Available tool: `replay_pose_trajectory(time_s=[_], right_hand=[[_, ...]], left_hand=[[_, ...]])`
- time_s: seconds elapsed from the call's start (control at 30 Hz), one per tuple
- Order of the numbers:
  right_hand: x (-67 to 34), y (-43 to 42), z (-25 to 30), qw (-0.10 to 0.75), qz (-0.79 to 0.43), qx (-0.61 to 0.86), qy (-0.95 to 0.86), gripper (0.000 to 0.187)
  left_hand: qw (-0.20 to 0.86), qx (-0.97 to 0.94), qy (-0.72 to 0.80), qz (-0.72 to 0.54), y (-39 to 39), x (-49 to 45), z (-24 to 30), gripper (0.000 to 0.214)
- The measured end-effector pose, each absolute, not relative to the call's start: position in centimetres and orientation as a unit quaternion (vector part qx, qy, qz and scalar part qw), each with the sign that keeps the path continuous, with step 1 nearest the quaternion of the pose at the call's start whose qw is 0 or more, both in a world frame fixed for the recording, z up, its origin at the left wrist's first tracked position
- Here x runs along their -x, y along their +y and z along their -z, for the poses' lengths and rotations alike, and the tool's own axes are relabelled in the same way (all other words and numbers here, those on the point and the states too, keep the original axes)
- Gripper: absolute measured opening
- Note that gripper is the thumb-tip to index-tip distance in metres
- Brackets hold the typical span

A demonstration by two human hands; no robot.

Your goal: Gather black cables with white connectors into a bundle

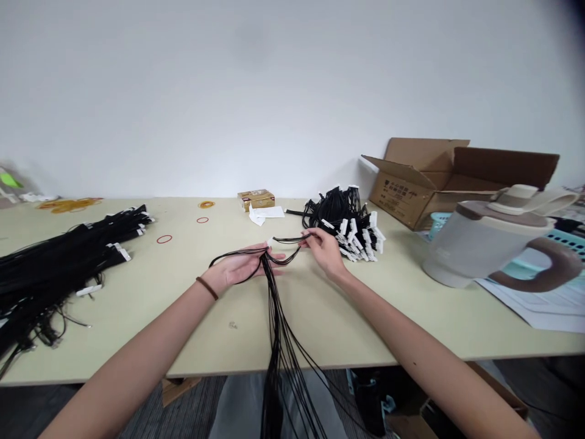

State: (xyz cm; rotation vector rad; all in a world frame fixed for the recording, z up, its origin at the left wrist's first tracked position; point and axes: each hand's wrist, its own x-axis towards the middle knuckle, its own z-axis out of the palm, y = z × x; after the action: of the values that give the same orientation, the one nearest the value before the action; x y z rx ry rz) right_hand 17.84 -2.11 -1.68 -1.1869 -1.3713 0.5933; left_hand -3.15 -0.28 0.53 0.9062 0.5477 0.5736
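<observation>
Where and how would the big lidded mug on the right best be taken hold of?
Probably by its brown handle, coming from the right: the handle loops out on that side of the mug, while the pale body is wide.

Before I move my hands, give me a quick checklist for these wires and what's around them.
1. Right hand on the black wires: ok, pinching looped strands.
2. Left hand gripping the white connector: cannot tell; the palm is up with wires across it.
3. Wires entirely on the table: not ok, long ends hang over its front edge.
4. Strands free of tangles: cannot tell, they overlap.
5. Tumbler apart from the right forearm: ok, a gap shows.
6. Tumbler lid on: ok.
</observation>
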Motion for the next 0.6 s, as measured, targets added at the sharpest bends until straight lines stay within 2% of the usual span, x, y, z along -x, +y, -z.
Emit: replay_pose_trajectory(time_s=[0.2,0.33,0.47,0.6], right_hand=[[-17.3,-2.5,1.2,0.631,-0.25,0.461,-0.572,0.035],[-17.1,-2.6,1.3,0.635,-0.242,0.433,-0.592,0.041],[-17.2,-2.5,1.8,0.607,-0.217,0.446,-0.621,0.054],[-16.8,-3.1,1.9,0.593,-0.097,0.476,-0.643,0.066]], left_hand=[[0.851,-0.421,0.223,-0.222,-3.2,1.0,-0.4,0.015],[0.852,-0.426,0.205,-0.223,-4.3,0.1,-0.1,0.015],[0.844,-0.416,0.203,-0.271,-4.1,-0.3,0.1,0.01],[0.822,-0.382,0.22,-0.359,-3.3,-0.4,0.2,0.005]])
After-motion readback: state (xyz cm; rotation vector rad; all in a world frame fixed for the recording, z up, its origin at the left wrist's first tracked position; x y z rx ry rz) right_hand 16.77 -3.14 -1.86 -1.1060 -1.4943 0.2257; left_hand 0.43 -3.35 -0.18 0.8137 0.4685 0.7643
